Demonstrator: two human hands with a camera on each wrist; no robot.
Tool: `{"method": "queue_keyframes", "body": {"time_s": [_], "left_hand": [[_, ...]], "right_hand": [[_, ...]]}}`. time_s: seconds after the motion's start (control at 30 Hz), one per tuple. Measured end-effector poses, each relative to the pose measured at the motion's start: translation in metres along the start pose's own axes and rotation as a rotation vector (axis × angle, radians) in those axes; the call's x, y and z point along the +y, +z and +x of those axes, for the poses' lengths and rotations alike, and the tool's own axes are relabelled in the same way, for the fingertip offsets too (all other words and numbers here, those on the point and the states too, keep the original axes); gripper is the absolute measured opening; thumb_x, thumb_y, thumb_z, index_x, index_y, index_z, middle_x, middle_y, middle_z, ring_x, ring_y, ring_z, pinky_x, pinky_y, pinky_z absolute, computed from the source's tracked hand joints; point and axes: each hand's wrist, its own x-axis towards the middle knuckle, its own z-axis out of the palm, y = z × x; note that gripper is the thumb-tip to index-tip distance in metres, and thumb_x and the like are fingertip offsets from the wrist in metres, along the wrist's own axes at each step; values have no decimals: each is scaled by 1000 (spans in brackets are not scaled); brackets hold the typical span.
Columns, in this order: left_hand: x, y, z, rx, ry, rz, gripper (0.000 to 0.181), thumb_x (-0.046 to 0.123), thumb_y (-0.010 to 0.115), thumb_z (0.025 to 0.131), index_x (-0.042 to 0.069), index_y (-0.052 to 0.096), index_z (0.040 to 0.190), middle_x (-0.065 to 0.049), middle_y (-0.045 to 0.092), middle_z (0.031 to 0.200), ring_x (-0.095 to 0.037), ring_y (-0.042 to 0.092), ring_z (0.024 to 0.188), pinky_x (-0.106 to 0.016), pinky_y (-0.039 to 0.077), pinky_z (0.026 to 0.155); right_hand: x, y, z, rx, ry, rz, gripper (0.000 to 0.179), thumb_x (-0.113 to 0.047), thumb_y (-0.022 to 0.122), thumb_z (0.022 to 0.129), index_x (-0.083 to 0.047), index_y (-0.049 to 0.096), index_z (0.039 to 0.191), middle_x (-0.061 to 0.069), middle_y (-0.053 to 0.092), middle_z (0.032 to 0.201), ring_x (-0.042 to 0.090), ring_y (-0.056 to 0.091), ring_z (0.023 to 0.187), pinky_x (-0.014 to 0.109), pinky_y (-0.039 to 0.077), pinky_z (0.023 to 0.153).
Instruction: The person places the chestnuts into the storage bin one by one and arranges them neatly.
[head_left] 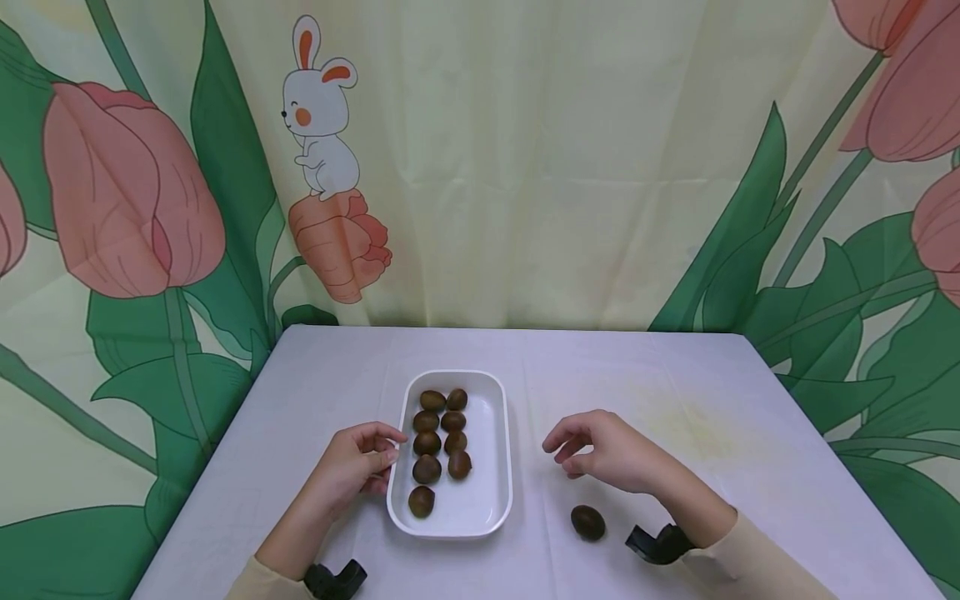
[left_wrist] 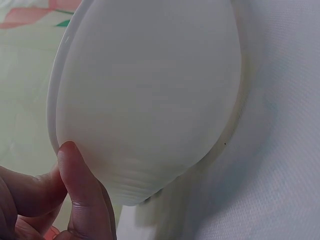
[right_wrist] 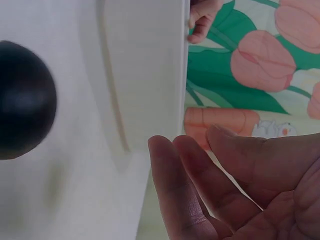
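A white rectangular tray [head_left: 491, 492] on the table holds several brown chestnuts [head_left: 427, 469], lined up in two columns along its left side. At the tray's left edge my left hand [head_left: 352, 462] pinches the rim. The left wrist view shows the thumb [left_wrist: 80, 185] against the tray's outer wall [left_wrist: 150, 100]. To the right of the tray, my right hand [head_left: 607, 450] is held over the table with loosely bent fingers and nothing in them. One more chestnut [head_left: 587, 522] lies on the cloth below that hand, looming large and dark at the left of the right wrist view.
A white cloth covers the table [head_left: 637, 367]. Behind it hangs a curtain [head_left: 525, 167] printed with tulips, leaves and a rabbit on a carrot. Each wrist wears a black camera mount [head_left: 660, 546]. A faint yellowish stain [head_left: 690, 425] marks the cloth at right.
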Motion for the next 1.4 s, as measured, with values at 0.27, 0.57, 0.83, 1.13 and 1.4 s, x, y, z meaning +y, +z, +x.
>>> {"method": "queue_keyframes", "body": {"time_s": [0.27,0.57,0.83,1.13,1.4], "left_hand": [[0,0,-1,-3,7,-5,24,-7,71,96,0,76,119,-9,65,89,-20,63,64,-29,57,51],[0,0,-1,-6,7,-7,24,-7,71,96,1,76,119,-10,65,89,-20,63,65,-29,57,52],[0,0,-1,-6,7,-5,24,-7,71,96,1,76,119,-10,65,90,-20,63,65,-29,57,52],[0,0,-1,-9,4,-13,24,-7,70,96,0,75,120,-9,65,90,-20,63,64,-29,57,52],[1,0,-1,-10,5,-15,25,-7,70,96,-1,75,120,-9,65,89,-19,63,64,-28,57,52]], "right_hand": [[21,1,-11,-23,34,-52,28,0,77,88,-11,78,114,8,79,113,19,76,101,27,59,79],[41,9,-21,-69,75,-17,32,4,80,84,-11,78,113,5,78,110,24,73,100,24,58,77],[47,14,-27,-66,94,-5,33,4,83,81,-12,79,110,4,77,103,19,69,90,24,56,72],[50,18,-31,-112,49,44,29,1,83,84,-11,78,110,5,77,102,14,71,87,23,57,72],[52,18,-35,-171,45,109,19,-1,75,93,-9,78,110,3,78,100,12,70,86,26,61,70]]}}
